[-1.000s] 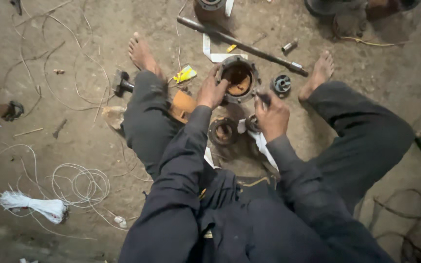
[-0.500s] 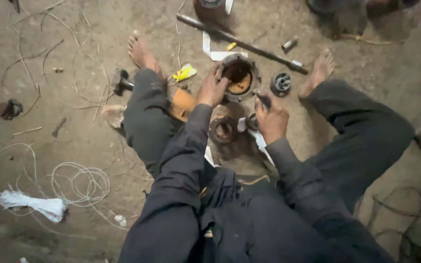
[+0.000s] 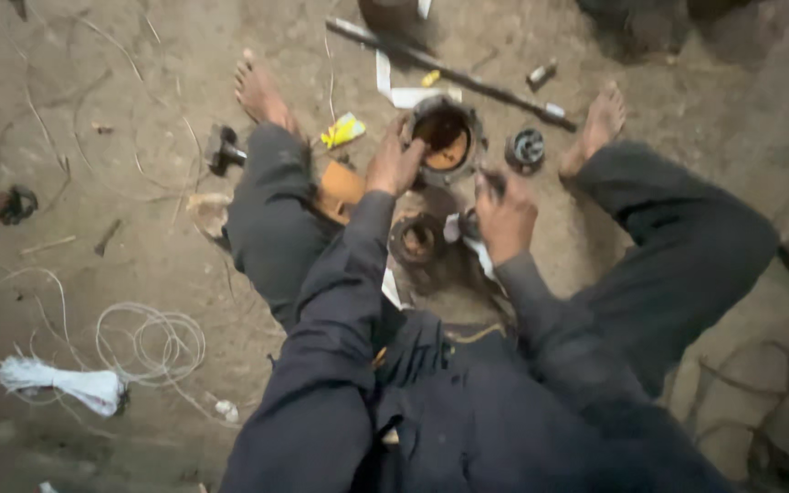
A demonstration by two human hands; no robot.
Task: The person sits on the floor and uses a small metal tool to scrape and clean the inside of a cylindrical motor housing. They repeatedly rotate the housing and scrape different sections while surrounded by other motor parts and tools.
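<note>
I sit on a dirt floor with bare feet out in front. My left hand [image 3: 394,162] grips the rim of a round metal motor housing [image 3: 445,139] with orange-brown windings inside, which stands between my legs. My right hand [image 3: 504,217] is closed around a small dark tool or part [image 3: 490,183] just right of the housing; blur hides what it is. A round metal end cap [image 3: 415,240] lies on the floor below the housing, between my hands.
A small dark round part [image 3: 527,149] lies by my right foot. A long metal rod [image 3: 454,71] lies beyond the housing. A yellow packet [image 3: 343,131], an orange piece [image 3: 340,187], a hammer-like tool [image 3: 224,151] and white coiled wire [image 3: 139,338] lie at left.
My hands stay on the housing and the small tool; the right hand has shifted slightly. The view has moved a little.
</note>
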